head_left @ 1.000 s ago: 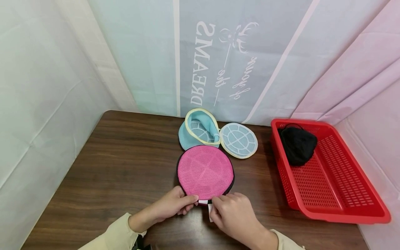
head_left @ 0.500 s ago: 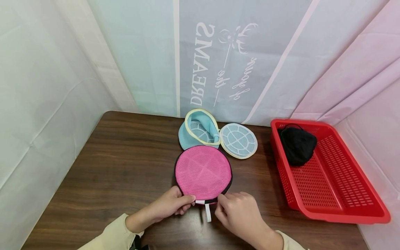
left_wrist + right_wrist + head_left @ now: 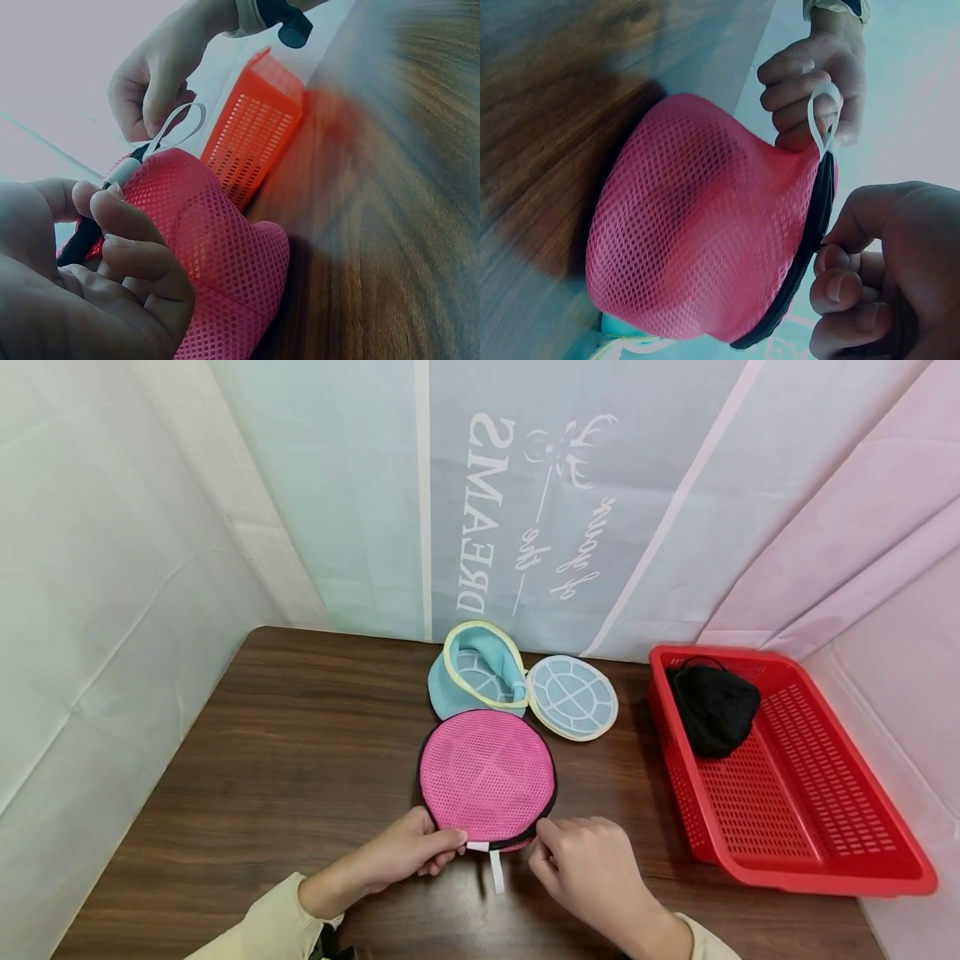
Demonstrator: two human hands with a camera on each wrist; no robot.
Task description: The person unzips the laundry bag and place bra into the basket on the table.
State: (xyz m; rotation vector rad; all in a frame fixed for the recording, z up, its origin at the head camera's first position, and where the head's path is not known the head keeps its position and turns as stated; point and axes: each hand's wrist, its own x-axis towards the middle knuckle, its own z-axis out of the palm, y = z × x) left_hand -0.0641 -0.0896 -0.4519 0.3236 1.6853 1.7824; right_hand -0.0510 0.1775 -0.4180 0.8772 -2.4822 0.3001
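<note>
A round pink mesh laundry bag (image 3: 487,772) with a black zipper round its top stands on the table in the head view. My left hand (image 3: 416,847) pinches its near rim beside a white tab. From there a white loop (image 3: 497,871) hangs down. My right hand (image 3: 588,868) pinches at the zipper a little to the right; in the right wrist view its thumb and finger meet on a small dark zipper pull (image 3: 819,246). The zipper band (image 3: 791,281) looks closed from the loop to the pull. Beyond, its far part is hidden in the head view.
Behind the pink bag stands a light blue mesh bag (image 3: 446,689) with yellow trim, its round lid (image 3: 573,697) folded out to the right. A red plastic basket (image 3: 825,877) at the right holds a black cloth bundle (image 3: 716,710). Fabric sheets (image 3: 360,502) border the table.
My right hand has slid rightward along the rim, away from the left hand, baring the white loop. The pink bag shifted slightly left with my left hand still pinching it.
</note>
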